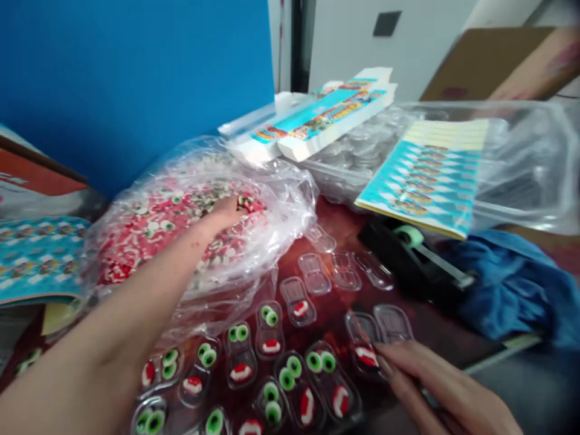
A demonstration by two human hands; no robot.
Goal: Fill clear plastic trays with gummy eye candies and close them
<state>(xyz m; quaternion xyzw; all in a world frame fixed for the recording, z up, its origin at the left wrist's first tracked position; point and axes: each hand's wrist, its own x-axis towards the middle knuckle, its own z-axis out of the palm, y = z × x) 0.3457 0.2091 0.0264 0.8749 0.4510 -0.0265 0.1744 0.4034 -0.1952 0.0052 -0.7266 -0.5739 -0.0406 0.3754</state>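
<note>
The left hand (226, 212) is inside the transparent candy bag (296, 199), far left; its grip is hidden. Near right, the right hand (460, 382), fingertips nearly together, seems to pinch a clear two-lobed tray (362, 328), perhaps for steadiness.

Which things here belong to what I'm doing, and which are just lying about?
Part of the job, it seems:
clear plastic bag, your left hand in it
clear plastic trays, your right hand at one
green eyeballs
red-and-white teeth

Apparently just lying about:
black tape dispenser
blue cloth
printed carton
patterned sheets
</note>
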